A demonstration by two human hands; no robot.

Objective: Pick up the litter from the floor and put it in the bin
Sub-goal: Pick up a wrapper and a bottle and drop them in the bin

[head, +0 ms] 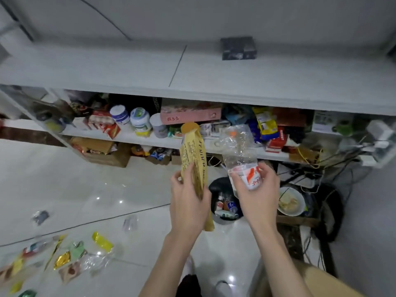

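Dim, cool indoor light, pinpoint glare on the glossy floor [107, 189], soft blur and wide-angle bending at edges.

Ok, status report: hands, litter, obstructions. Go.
Left hand grips yellow wrapper. Right hand grips crushed plastic bottle. Both near the bin, nothing between. Floor litter lies at left.

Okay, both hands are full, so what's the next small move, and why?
Probably drop both in: the left hand grips a yellow paper wrapper and the right hand a crushed plastic bottle, both just over the open bin.
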